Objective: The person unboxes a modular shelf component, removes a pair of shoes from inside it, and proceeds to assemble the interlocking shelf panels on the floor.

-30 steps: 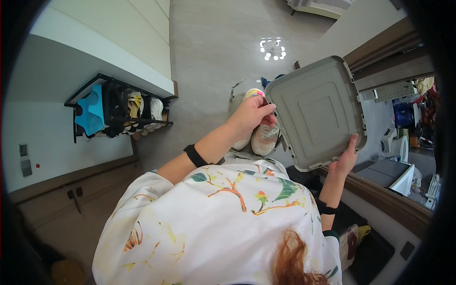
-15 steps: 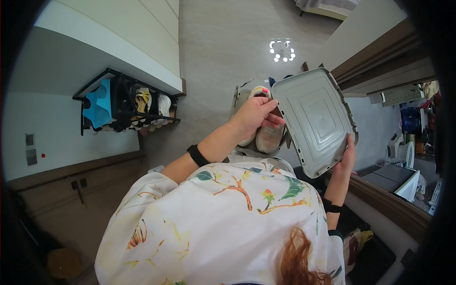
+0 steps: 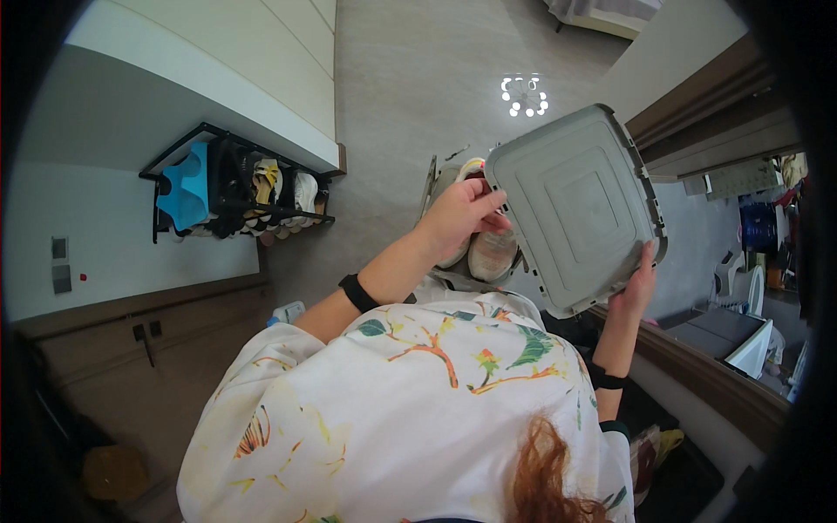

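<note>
A grey plastic storage-box lid (image 3: 580, 205) with stepped rectangular ridges is held up at a slant in front of me. My right hand (image 3: 635, 288) grips its lower right edge, with the fingers mostly hidden behind it. At the left edge, the thumb and bent fingers of my left hand (image 3: 462, 213) close on the rim. Below the left hand, a pair of worn light-coloured shoes (image 3: 493, 254) sits in an open grey box (image 3: 429, 187). My left hand and the lid hide part of the shoes and box.
To the left, a black shoe rack (image 3: 235, 205) holds several shoes and a blue plastic stool (image 3: 185, 187). A brown door frame (image 3: 715, 109) stands close on the right. Farther right is another room with a white chair (image 3: 728, 270).
The lid has tilted, so its face looks darker and its top edge sits higher. My left hand has shifted slightly left with the lid's rim. My right hand keeps its grip.
</note>
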Demonstrator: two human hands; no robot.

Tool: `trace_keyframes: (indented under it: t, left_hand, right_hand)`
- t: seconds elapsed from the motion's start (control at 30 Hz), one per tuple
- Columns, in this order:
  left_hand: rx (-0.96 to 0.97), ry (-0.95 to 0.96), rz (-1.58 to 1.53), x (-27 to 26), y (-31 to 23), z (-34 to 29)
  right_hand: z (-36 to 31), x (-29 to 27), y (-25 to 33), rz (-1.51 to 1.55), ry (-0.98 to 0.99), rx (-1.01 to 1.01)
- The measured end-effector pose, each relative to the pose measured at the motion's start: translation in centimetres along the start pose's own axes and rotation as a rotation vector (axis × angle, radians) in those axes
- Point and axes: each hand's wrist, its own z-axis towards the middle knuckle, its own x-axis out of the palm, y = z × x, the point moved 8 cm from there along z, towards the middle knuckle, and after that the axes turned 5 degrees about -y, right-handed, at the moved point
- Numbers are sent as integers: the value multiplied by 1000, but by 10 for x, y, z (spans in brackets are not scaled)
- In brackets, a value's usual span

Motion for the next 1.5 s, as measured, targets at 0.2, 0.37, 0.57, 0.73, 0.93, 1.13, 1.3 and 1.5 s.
trace_keyframes:
  t: [0.2, 0.37, 0.57, 0.73, 0.93, 1.13, 1.3, 1.5]
  left_hand:
    - [183, -48, 37, -16, -10, 6]
    - [524, -53, 127, -13, -51, -2]
    - [774, 48, 192, -13, -84, -20]
    - [744, 26, 159, -12, -84, -20]
    - [766, -2, 163, -11, -86, -21]
    - [781, -34, 179, -14, -84, -19]
    - [744, -43, 102, -18, -83, -17]
    - [803, -115, 258, -14, -95, -23]
  right_hand:
    - [-4, 7, 11, -27, 191, -135]
    - [14, 7, 20, -94, 253, -271]
    - [5, 50, 47, -247, 461, -443]
    - [2, 55, 53, -302, 417, -546]
    - [5, 53, 45, -315, 418, -535]
    - [16, 45, 37, -291, 450, -499]
    - [21, 42, 34, -288, 474, -534]
    - [3, 53, 26, -303, 373, -356]
